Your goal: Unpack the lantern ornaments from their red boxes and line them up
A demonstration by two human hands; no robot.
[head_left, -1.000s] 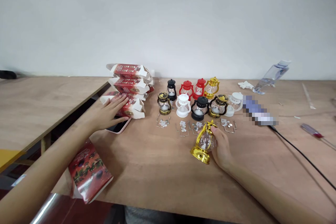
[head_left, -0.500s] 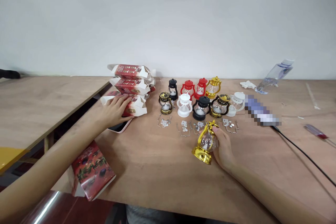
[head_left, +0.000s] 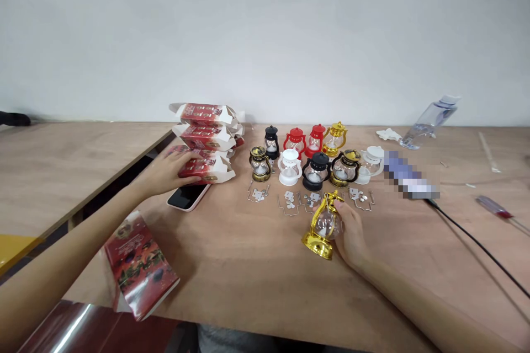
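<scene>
My left hand [head_left: 171, 171] is closed round the left end of the front red-and-white cardboard box [head_left: 207, 170], fingers across its top and thumb along the near side; part of the grip is blurred. This box lies before more such boxes [head_left: 207, 137] with flaps open. In my right hand [head_left: 350, 234] a shiny gold miniature lantern [head_left: 325, 226] is held tilted, its base towards the left. Beyond it stand several small lanterns, among them a white lantern [head_left: 290, 168], a black lantern [head_left: 317, 172] and a red lantern [head_left: 316, 140]. Small metal parts [head_left: 290, 201] lie in front of them.
A phone [head_left: 188, 197] lies below the boxes. Another red printed box [head_left: 143, 265] rests near the left front edge. To the right are a blurred-out object [head_left: 409, 176] with a black cable, a tilted water bottle [head_left: 428, 121] and a screwdriver [head_left: 494, 207]. A gap divides the tables at left.
My left hand has shifted left along the front box, and the box has moved slightly to the right. More of the phone shows. My right hand still holds the gold lantern.
</scene>
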